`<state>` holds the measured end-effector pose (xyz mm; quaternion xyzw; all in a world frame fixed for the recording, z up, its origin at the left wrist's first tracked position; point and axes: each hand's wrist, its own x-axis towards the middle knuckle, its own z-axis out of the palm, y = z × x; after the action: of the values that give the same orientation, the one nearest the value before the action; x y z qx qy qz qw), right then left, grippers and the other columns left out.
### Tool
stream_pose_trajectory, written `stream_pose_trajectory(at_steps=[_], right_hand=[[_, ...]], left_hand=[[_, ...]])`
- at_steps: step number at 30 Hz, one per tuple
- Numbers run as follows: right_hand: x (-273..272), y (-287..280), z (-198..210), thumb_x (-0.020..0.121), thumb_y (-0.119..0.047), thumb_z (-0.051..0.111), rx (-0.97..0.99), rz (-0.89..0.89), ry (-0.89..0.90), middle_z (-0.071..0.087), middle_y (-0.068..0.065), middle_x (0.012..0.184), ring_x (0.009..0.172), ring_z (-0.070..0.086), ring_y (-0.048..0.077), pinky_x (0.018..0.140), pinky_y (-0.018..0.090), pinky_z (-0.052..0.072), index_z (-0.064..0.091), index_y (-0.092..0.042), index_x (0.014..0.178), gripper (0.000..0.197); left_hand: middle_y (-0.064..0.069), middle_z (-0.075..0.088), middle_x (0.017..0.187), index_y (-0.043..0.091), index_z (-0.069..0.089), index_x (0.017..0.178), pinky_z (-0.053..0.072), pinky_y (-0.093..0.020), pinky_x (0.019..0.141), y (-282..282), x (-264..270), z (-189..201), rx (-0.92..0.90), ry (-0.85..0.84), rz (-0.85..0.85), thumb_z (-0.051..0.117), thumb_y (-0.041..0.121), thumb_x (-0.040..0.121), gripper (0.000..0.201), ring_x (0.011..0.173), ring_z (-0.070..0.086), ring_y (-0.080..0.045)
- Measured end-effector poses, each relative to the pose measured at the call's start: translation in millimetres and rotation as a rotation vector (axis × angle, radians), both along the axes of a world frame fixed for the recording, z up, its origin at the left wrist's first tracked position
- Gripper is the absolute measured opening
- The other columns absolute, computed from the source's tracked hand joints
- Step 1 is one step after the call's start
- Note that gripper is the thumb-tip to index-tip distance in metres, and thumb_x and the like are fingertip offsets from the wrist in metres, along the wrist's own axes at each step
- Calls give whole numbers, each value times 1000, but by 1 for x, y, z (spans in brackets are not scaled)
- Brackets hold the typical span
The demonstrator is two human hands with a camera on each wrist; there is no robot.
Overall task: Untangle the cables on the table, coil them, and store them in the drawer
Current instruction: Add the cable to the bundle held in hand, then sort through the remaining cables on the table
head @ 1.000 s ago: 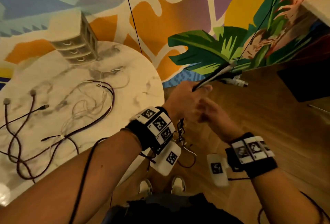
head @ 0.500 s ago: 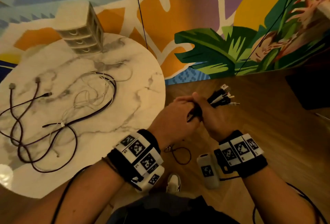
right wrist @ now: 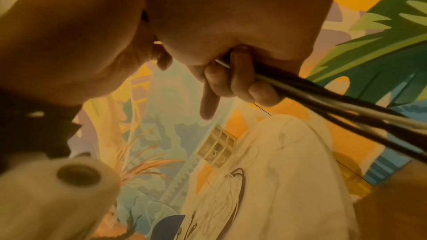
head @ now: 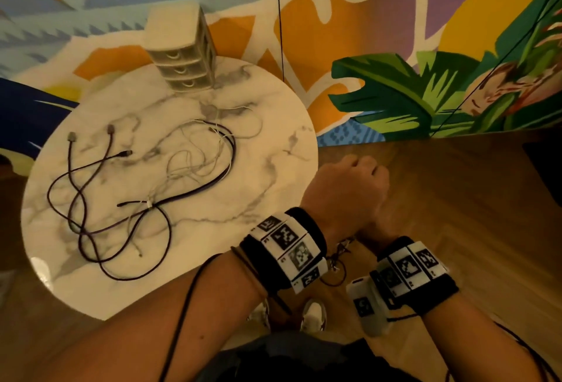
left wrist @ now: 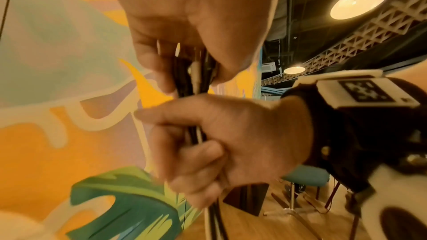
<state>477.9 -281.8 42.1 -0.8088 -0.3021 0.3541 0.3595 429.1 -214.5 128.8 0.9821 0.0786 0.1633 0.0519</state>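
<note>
Off the table's right edge, over the wooden floor, both hands hold one bundle of black and white cables [left wrist: 195,87]. My left hand [head: 343,187] is a fist over it and covers most of my right hand [left wrist: 231,143]. In the left wrist view the left hand grips the bundle above and the right grips it just below. The right wrist view has the right fingers [right wrist: 231,76] curled round the bundle [right wrist: 346,109], which runs off to the right. A loop of cable [head: 337,263] dangles under the wrists. More tangled dark and white cables [head: 152,193] lie on the marble table [head: 273,138].
A small beige drawer unit [head: 182,56] with three shut drawers stands at the table's far edge against the painted wall. A thin black cord [head: 279,16] hangs down the wall behind it. My shoes [head: 313,314] are on the floor below the hands.
Both hands have come down and closer to my body. The plug ends that stuck out beyond them are now hidden under the left fist. The cables on the table have not moved.
</note>
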Motion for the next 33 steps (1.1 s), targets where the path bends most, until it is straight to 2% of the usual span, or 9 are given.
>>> stream_pose_trajectory(at_steps=[2, 4, 6, 8, 11, 15, 21, 26, 33], right_hand=[[-14, 2, 17, 81, 1, 40, -109, 21, -217, 59, 3, 71, 69, 63, 18, 66, 31, 57, 59, -8, 71, 23], [-23, 15, 42, 85, 5, 39, -119, -68, -264, 55, -1, 67, 84, 64, 34, 66, 15, 53, 61, -10, 73, 29], [-29, 24, 24, 92, 3, 49, -53, -11, -92, 57, -14, 81, 117, 56, 22, 79, 3, 40, 66, -22, 104, 32], [-34, 22, 17, 90, -18, 62, 122, 63, 271, 64, -33, 78, 88, 59, -13, 75, 8, 42, 68, -52, 90, 34], [-53, 51, 0, 97, -30, 46, 230, -93, 347, 55, -1, 45, 36, 46, 12, 42, 28, 39, 62, -18, 70, 33], [-70, 75, -13, 100, -12, 24, 153, -95, 443, 48, 6, 41, 31, 35, 9, 35, 16, 28, 64, -21, 106, 41], [-84, 95, -21, 100, -9, 22, 117, -81, 441, 51, 15, 48, 32, 27, 11, 36, 19, 25, 65, -5, 109, 44], [-97, 102, -24, 98, -7, 23, 70, -64, 423, 48, 14, 46, 33, 25, 12, 36, 19, 24, 66, 0, 101, 44], [-120, 121, -11, 101, -8, 25, 112, -55, 440, 46, 13, 51, 29, 32, 5, 38, 9, 30, 61, 16, 92, 44]], left_hand=[[-8, 61, 75, 10, 61, 76, 45, -31, 43, 8, -11, -8, -5, -32, -11, 62, 18, 86, 13, 61, 55, -24], [-6, 61, 74, 11, 60, 75, 43, -30, 42, 17, -23, -13, -29, -32, -27, 64, 22, 85, 16, 57, 55, -23], [-4, 61, 80, 12, 59, 82, 42, -28, 43, 30, -37, -16, -90, -25, -41, 59, 35, 89, 24, 58, 57, -22], [-3, 59, 96, 15, 56, 102, 40, -27, 51, 46, -58, -17, -224, 43, -3, 46, 49, 91, 38, 71, 60, -22], [1, 52, 117, 20, 46, 124, 44, -30, 65, 83, -101, -33, -394, 153, 210, 35, 59, 90, 52, 93, 58, -18], [-6, 59, 107, 15, 56, 106, 46, -36, 76, 167, -186, -87, -573, 124, 672, 48, 43, 94, 31, 95, 59, -26], [-19, 49, 121, 8, 51, 120, 46, -46, 87, 263, -285, -140, -602, 331, 1132, 57, 34, 88, 41, 107, 52, -41], [-18, 54, 105, 7, 60, 101, 44, -44, 80, 271, -285, -159, -541, 427, 917, 56, 29, 89, 26, 100, 51, -39], [-3, 59, 77, 9, 63, 74, 37, -26, 66, 246, -256, -132, -734, 122, 583, 58, 18, 90, 19, 72, 55, -18]])
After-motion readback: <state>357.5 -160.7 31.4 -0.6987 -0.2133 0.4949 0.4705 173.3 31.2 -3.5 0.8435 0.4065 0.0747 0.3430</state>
